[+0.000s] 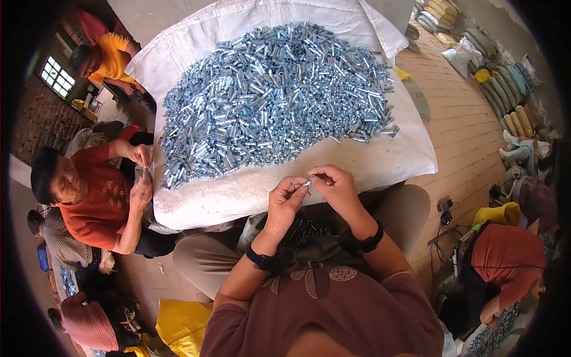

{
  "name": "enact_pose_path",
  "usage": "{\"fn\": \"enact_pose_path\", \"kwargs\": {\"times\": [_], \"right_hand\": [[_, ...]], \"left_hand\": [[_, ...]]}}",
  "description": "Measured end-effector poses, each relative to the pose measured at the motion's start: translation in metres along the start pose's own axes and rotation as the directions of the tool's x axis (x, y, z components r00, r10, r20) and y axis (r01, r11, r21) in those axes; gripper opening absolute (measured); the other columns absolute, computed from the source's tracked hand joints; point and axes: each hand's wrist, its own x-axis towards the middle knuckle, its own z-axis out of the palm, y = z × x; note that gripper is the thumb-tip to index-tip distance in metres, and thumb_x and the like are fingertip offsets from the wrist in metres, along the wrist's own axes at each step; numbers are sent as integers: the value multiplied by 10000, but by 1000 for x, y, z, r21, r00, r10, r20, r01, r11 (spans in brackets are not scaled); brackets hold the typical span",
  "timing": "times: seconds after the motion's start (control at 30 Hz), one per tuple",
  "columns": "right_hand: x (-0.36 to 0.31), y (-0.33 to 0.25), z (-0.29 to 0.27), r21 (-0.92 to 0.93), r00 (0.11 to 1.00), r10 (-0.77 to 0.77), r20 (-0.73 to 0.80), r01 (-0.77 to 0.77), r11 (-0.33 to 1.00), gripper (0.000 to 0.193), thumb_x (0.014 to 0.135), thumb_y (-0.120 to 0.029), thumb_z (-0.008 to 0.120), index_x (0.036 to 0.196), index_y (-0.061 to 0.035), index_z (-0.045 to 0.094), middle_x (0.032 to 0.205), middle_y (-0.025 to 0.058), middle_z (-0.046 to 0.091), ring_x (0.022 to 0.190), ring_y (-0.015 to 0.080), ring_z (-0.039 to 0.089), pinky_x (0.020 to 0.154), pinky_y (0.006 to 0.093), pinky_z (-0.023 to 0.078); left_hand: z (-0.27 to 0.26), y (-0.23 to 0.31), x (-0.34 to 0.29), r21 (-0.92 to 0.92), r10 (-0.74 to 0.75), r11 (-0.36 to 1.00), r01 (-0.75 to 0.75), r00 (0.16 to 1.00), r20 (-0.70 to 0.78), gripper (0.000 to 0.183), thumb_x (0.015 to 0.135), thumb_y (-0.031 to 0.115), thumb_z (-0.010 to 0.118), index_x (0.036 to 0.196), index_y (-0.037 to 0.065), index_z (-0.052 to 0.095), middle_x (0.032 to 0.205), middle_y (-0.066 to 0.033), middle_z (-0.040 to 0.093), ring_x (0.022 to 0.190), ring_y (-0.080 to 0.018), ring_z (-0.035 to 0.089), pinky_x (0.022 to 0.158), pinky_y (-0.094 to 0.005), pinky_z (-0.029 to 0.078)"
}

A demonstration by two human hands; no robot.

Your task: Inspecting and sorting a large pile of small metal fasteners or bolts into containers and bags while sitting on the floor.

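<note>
My left hand (287, 202) is closed, thumb and fingers pinching a small shiny metal piece (307, 184) above the near edge of the table. My right hand (336, 189) meets it there with thumb and forefinger pinched together; whatever lies between those fingertips is too small to make out. Beyond both hands, a broad heap of small silvery-blue metal sleeves (267, 98) is spread over a white cloth (196, 211). Below my hands, in my lap, lie several thin dark metal pieces (304, 232), partly hidden by my forearms.
At the table's left side sits a co-worker in an orange-red shirt (98, 193), hands raised by the cloth's edge. Another person in red (505, 262) bends at the right. A yellow bag (183, 324) is at my lower left; filled sacks (508, 86) line the far right wall.
</note>
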Motion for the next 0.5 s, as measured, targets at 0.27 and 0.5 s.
{"fn": "enact_pose_path", "kwargs": {"times": [0.27, 0.5], "right_hand": [[-2, -2, -5, -26, 992, -54, 116, 57, 998, 144, 817, -73, 638, 932, 9, 662, 792, 46, 628, 684, 84, 577, 567, 214, 459], [-6, 1, -7, 109, 992, 50, 115, -63, 992, 176, 857, -106, 613, 1001, -11, 644, 809, 37, 629, 655, 57, 569, 461, 195, 451]], "left_hand": [[-2, -4, 1, 0, 48, 999, -48, 999, 13, 163, 880, 1, 548, 1038, 28, 580, 763, -5, 606, 537, -6, 412, 449, -150, 297], [3, 1, -3, -1, -18, 1000, 18, 1000, 13, 134, 878, 9, 562, 1004, 31, 601, 788, 10, 605, 635, -18, 474, 518, -157, 351]]}}
